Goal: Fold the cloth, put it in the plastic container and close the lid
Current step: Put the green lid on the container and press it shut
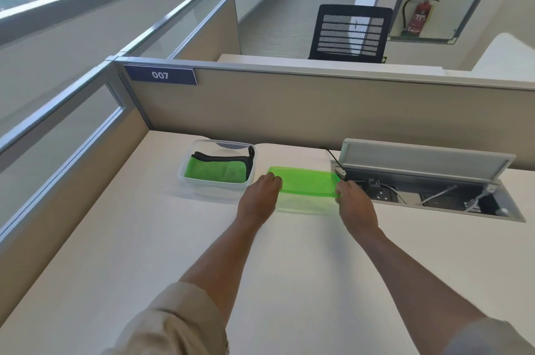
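A clear plastic container stands open on the white desk. Inside it lies a folded green cloth with black trim. To its right is the translucent green lid, held slightly above the desk. My left hand grips the lid's left end, and my right hand grips its right end. The lid is beside the container, not over it.
An open cable hatch with sockets and plugs sits in the desk just right of my right hand, its flap raised. Partition walls close the desk at the back and left. A black chair stands beyond.
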The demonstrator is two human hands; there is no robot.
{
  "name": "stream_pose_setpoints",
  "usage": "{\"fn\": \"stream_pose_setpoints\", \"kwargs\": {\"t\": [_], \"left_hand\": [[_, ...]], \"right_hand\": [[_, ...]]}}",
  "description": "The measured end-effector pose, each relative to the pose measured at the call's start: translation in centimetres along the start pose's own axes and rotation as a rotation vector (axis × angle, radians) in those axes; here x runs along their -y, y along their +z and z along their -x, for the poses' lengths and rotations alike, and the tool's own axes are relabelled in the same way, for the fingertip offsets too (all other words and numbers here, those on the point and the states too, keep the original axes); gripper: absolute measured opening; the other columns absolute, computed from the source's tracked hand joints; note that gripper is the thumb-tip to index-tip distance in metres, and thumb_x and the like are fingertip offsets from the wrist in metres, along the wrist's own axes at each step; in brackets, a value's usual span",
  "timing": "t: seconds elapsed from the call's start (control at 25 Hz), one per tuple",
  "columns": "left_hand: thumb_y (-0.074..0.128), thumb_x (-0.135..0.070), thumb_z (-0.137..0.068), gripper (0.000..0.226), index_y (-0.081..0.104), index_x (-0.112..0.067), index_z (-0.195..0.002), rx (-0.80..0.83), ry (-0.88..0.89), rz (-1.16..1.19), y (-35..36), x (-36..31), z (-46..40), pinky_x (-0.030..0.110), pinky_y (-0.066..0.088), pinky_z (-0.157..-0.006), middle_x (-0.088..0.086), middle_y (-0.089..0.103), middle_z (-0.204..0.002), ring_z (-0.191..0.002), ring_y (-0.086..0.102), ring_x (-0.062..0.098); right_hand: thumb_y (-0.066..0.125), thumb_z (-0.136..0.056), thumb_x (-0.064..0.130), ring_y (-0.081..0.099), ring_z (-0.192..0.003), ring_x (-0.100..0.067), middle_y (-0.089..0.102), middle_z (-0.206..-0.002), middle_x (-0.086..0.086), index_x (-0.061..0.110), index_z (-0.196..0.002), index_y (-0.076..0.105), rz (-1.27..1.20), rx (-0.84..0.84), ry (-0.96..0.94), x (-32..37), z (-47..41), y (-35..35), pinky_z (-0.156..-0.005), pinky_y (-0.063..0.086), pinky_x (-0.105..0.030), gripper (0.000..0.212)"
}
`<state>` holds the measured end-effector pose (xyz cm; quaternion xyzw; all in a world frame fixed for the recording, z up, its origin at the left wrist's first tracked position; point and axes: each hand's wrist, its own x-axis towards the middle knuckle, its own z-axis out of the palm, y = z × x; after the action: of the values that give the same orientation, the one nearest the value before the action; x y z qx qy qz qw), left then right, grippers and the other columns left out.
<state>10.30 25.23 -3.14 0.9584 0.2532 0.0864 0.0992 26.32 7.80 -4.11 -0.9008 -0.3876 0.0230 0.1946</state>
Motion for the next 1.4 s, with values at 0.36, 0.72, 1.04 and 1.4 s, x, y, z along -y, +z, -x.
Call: {"fn": "stream_pose_setpoints", "kwargs": {"t": [0.36,0.72,1.04,1.4], "left_hand": [[0.063,-0.019,-0.091,0.01,0.068,-0.017,-0.1,-0.158,-0.166,0.499,-3.0,1.1,0.3,0.027,0.04,-0.087,-0.001,0.067,-0.104,-0.107,0.053,0.021],[0.066,-0.015,-0.089,0.043,0.049,-0.008,-0.128,-0.12,-0.254,0.708,-5.3,1.4,1.6,0.035,0.046,-0.1,0.011,0.065,-0.126,-0.119,0.059,0.025],[0.055,-0.013,-0.094,0.022,0.051,-0.013,-0.116,-0.254,-0.481,0.758,-7.6,6.3,2.0,0.032,0.039,-0.071,0.011,0.066,-0.103,-0.088,0.058,0.028],[0.059,-0.017,-0.092,0.032,0.06,-0.017,-0.124,-0.275,-0.701,0.714,-8.3,13.3,2.0,0.04,0.052,-0.089,0.013,0.069,-0.113,-0.104,0.063,0.033]], "right_hand": [[0.053,-0.086,-0.001,0.056,-0.077,-0.034,0.063,-0.086,-0.006,0.017,-0.091,0.052,-0.128,-0.2,0.025,0.9,-0.2,-4.4,-0.059,0.036,-0.034,0.019],[0.058,-0.094,0.018,0.063,-0.087,-0.034,0.07,-0.1,-0.007,0.021,-0.106,0.056,-0.301,-0.502,0.082,4.3,-0.7,-7.2,-0.063,0.041,-0.035,0.012],[0.071,-0.084,0.015,0.066,-0.082,-0.024,0.069,-0.092,-0.006,0.013,-0.107,0.059,-0.794,-0.416,0.19,10.7,-2.7,-5.0,-0.077,0.054,-0.04,0.026],[0.071,-0.081,0.008,0.062,-0.091,-0.021,0.065,-0.116,-0.006,0.021,-0.136,0.054,-0.924,-0.095,0.242,16.0,-3.7,0.8,-0.085,0.053,-0.036,0.059]]}}
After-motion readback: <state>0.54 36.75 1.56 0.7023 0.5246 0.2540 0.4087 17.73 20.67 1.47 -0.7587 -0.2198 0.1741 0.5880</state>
